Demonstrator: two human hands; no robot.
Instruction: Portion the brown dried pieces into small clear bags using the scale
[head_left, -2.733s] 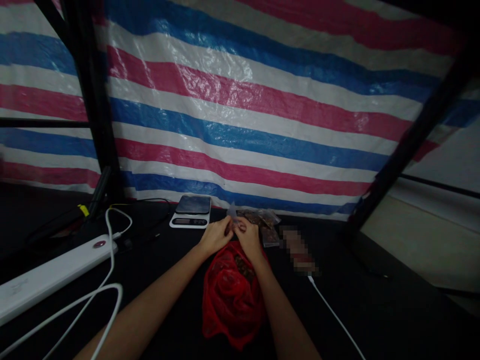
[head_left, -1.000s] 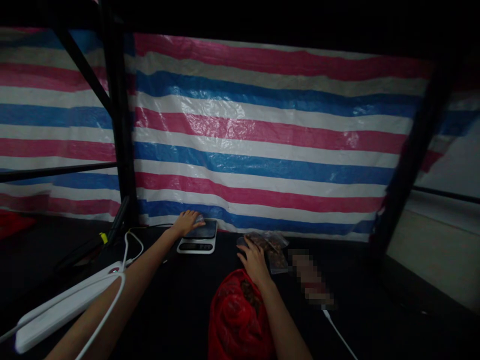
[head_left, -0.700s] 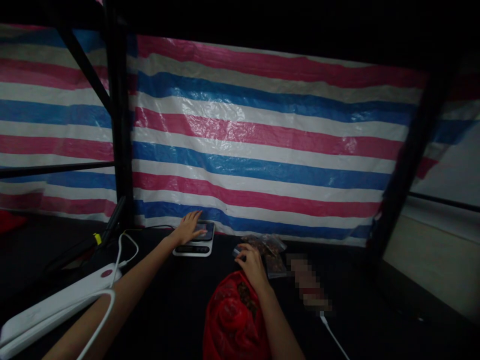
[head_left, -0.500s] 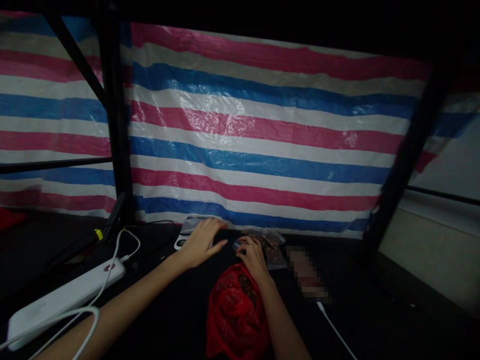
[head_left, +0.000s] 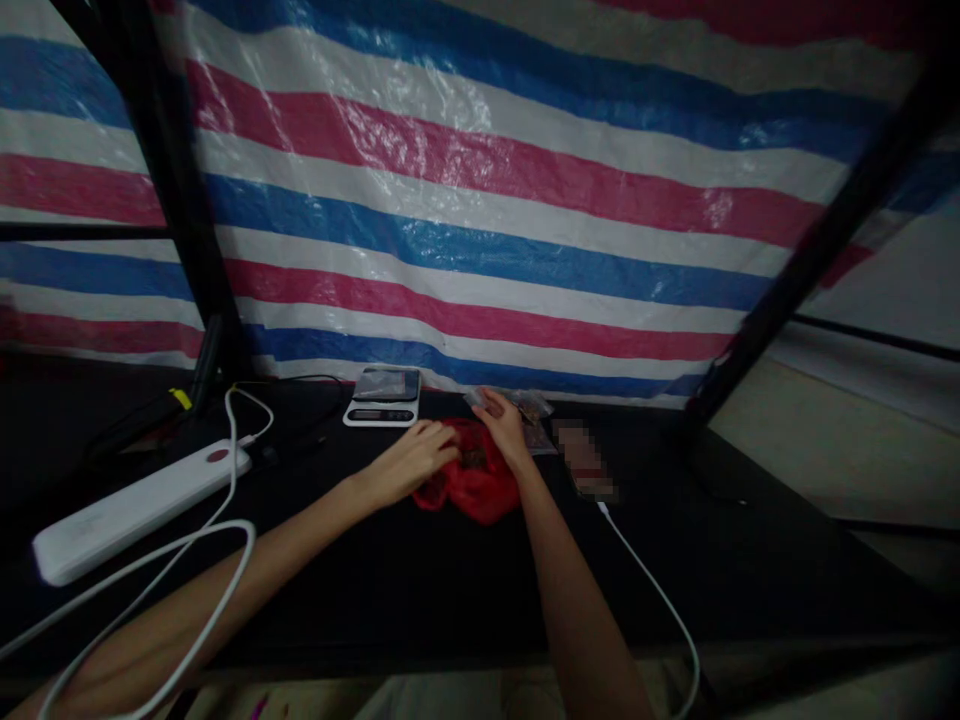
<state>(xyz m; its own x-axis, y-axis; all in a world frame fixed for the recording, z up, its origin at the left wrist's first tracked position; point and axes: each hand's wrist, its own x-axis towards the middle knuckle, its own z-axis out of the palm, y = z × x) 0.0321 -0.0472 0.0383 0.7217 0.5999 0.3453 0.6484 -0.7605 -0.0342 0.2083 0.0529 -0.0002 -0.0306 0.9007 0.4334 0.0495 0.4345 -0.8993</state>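
A red plastic bag (head_left: 484, 497) sits crumpled on the black table, its mouth open on dark brown bits. My left hand (head_left: 420, 460) is closed at the bag's left rim, fingertips on the red plastic. Over the bag's right side reaches my right hand (head_left: 504, 428), thumb and fingers pinched at a small clear plastic bag (head_left: 474, 398). Just behind and right of it lie clear zip bags (head_left: 536, 435) with brown contents. A white kitchen scale (head_left: 381, 412) stands behind my left hand, a flat clear bag (head_left: 384, 384) on its platform.
At left lies a long white power strip (head_left: 142, 512) with a looping white cable (head_left: 251, 545) that crosses above my left forearm. A phone (head_left: 583, 460), blurred out, lies at right with a charging cable (head_left: 660, 580). Striped plastic sheeting (head_left: 480, 240) hangs behind, between black metal posts (head_left: 169, 190).
My left hand has left the scale and come to the red bag's rim. The red bag now looks lower and more gathered. The view has tilted down.
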